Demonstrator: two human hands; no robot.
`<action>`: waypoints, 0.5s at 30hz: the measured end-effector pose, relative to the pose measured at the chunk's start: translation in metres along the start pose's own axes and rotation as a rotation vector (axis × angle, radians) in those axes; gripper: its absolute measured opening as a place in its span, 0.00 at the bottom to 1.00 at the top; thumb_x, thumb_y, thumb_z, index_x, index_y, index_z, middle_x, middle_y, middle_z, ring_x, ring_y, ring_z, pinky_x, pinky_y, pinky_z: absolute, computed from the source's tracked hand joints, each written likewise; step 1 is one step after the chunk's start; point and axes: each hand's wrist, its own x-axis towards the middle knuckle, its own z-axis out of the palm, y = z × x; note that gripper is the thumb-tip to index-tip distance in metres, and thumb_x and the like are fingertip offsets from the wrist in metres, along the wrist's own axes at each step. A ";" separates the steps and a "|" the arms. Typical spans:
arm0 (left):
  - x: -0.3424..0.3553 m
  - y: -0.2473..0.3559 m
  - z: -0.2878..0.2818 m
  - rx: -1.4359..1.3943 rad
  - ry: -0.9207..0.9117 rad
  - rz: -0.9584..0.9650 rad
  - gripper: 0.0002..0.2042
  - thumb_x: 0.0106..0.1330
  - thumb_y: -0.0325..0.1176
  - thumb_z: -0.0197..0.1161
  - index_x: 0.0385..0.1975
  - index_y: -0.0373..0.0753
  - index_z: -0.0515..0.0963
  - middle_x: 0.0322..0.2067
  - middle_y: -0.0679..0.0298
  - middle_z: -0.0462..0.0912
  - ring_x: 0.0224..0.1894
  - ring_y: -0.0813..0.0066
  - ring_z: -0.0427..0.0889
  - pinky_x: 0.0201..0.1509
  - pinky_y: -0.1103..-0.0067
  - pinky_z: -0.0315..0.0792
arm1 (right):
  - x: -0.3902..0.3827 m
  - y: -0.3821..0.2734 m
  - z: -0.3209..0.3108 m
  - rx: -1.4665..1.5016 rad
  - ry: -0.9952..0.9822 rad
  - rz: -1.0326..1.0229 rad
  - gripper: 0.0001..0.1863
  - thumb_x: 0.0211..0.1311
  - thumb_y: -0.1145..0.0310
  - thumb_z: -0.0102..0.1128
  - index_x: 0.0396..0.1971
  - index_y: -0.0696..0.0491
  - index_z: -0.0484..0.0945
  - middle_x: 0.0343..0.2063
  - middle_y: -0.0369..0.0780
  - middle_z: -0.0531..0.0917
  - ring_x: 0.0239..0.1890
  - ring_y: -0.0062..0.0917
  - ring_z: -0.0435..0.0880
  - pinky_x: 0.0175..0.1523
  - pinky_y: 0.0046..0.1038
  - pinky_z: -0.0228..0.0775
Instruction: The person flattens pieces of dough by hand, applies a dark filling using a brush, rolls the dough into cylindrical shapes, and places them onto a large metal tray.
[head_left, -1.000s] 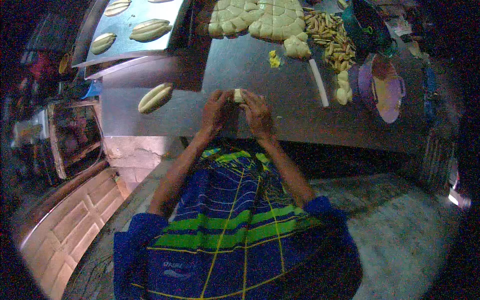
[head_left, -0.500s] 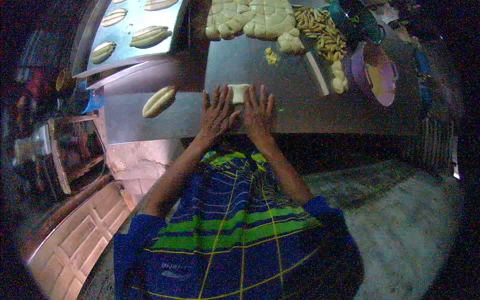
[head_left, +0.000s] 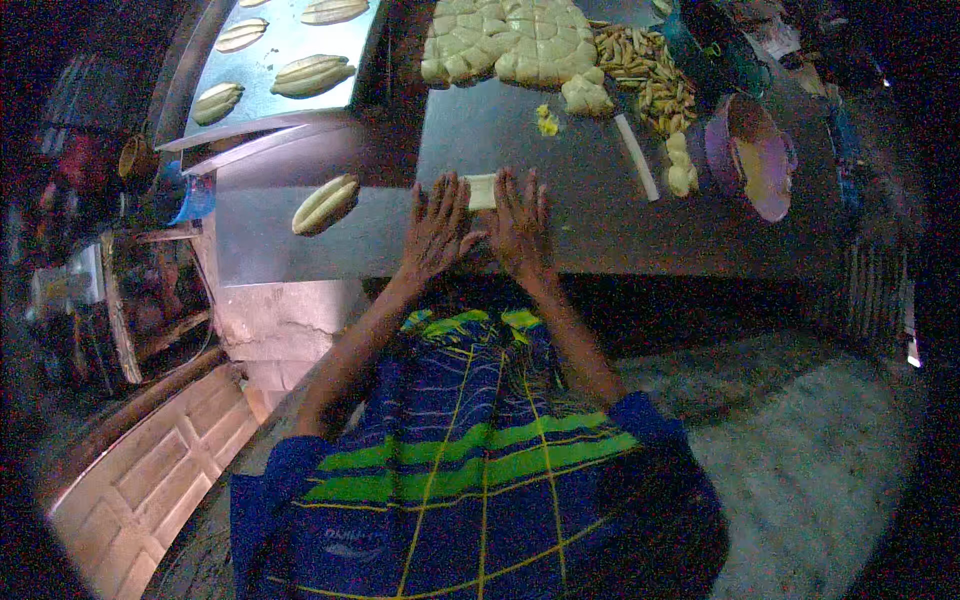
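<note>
A small pale strip of dough [head_left: 482, 186] lies on the steel table between my hands. My left hand [head_left: 434, 232] is palm down, fingers stretched out over the left end of the strip. My right hand [head_left: 519, 228] lies likewise over the right end, fingers straight. To the left rests a shaped oblong roll [head_left: 322, 204]. Farther back is a large sheet of cut dough portions [head_left: 505, 40] with a loose lump [head_left: 586, 95] beside it, near a small yellow blob [head_left: 547, 122] and a white rod [head_left: 636, 155].
A metal tray [head_left: 275, 110] of shaped rolls stands back left. On the right are a heap of small finger-shaped pieces [head_left: 645, 75], a twisted dough lump [head_left: 682, 163], a purple tub [head_left: 780, 195] and a dark green container [head_left: 742, 70]. The table edge [head_left: 680, 268] runs before me.
My fingers have gone from curled around the dough piece to lying flat on it. The piece has stretched slightly sideways into a wider strip between my hands.
</note>
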 end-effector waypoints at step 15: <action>-0.001 0.049 -0.014 -0.044 0.004 0.069 0.44 0.69 0.66 0.45 0.71 0.31 0.58 0.73 0.45 0.53 0.75 0.41 0.50 0.77 0.50 0.43 | -0.008 0.067 -0.039 0.120 0.303 0.310 0.35 0.71 0.62 0.53 0.72 0.60 0.55 0.72 0.55 0.57 0.74 0.55 0.51 0.75 0.50 0.47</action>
